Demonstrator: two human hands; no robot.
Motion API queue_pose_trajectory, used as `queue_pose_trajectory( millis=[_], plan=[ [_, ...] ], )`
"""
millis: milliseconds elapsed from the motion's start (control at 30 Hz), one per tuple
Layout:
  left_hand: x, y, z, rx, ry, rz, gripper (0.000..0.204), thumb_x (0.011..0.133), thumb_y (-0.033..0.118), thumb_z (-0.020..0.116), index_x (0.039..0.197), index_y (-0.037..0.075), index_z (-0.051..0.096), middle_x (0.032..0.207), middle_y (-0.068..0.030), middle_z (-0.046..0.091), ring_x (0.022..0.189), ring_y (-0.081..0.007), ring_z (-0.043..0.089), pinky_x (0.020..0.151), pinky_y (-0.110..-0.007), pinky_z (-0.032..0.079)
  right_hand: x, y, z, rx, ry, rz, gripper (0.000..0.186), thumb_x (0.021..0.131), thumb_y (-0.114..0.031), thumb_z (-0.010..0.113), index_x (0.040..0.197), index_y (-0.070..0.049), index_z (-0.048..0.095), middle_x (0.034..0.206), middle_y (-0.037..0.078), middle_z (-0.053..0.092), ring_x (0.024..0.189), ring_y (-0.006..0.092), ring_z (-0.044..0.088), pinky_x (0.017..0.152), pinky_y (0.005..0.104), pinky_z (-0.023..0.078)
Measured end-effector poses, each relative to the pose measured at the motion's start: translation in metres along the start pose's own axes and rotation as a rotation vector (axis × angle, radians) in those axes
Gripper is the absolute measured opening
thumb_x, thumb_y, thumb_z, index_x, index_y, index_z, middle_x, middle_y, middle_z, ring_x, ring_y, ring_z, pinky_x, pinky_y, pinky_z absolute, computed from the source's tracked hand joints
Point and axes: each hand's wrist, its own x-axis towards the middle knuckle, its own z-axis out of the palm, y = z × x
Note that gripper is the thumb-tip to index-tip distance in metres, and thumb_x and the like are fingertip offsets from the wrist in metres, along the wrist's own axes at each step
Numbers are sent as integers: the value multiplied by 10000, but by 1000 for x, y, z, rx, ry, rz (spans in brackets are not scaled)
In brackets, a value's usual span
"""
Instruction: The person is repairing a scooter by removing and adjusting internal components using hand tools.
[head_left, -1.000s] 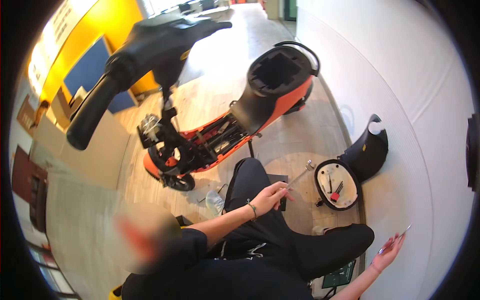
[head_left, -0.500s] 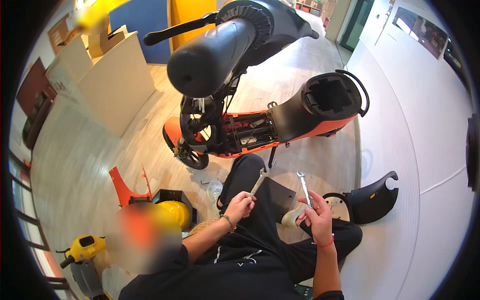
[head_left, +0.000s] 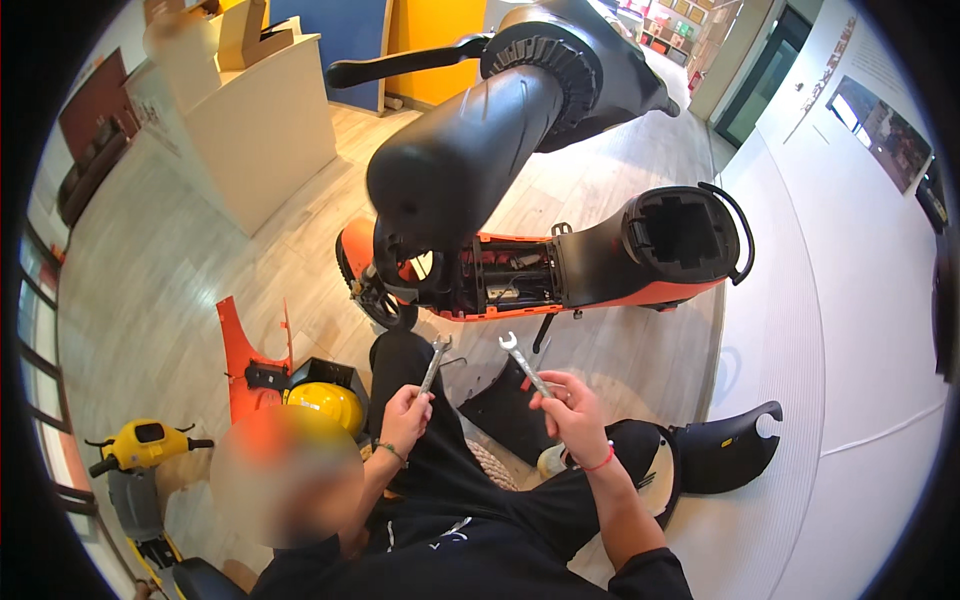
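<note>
My left hand (head_left: 405, 418) is closed around the lower part of an open-ended wrench (head_left: 434, 368), its jaw pointing up. In my right hand (head_left: 577, 412) a second silver wrench (head_left: 524, 364) leans up and to the left. The two jaws are apart and touch nothing. Beyond them stands an orange and black scooter (head_left: 640, 290) with its floor section open, showing wiring and parts inside (head_left: 515, 278). Its black steering column and handlebar assembly (head_left: 450, 160) rises close in the foreground and hides part of the front.
An orange panel (head_left: 238, 360) and a yellow helmet (head_left: 326, 402) lie at the left. A small yellow scooter (head_left: 150, 445) stands at the lower left. A curved black panel (head_left: 735, 450) lies at the right by the white wall (head_left: 860, 330). A white counter (head_left: 265, 140) stands at the back left.
Both hands, still gripping the wrenches, have shifted left in the picture. The wrench jaws are now closer together, and the right wrench tilts further left. The view has shifted too.
</note>
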Motion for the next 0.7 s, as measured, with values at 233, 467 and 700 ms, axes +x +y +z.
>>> queue_pose_trajectory(
  millis=[233, 467, 700],
  plan=[
    [-2, 76, 3, -120, 12, 87, 251, 995, 238, 628, 841, 132, 461, 625, 45, 461, 462, -32, 374, 411, -198, 279, 47, -26, 9, 68, -26, -98, 367, 931, 35, 521, 1297, 46, 509, 957, 101, 676, 604, 77, 557, 551, 202, 452],
    [-7, 223, 65, -74, -127, 856, 453, 1069, 418, 416, 820, 51, 507, 991, -146, 594, 595, -66, 527, 448, -181, 370, 64, -44, 24, 52, 37, -93, 378, 938, 16, 533, 1314, 29, 509, 968, 103, 683, 606, 80, 572, 522, 193, 429],
    [-37, 302, 117, 6, -555, 1110, 769, 1010, 643, 325, 1248, -72, 478, 1362, -290, 498, 690, -162, 669, 476, -194, 470, 70, -57, 23, 83, 10, -188, 373, 940, 4, 540, 1312, 9, 513, 974, 91, 694, 613, 69, 585, 491, 180, 389]
  ],
)
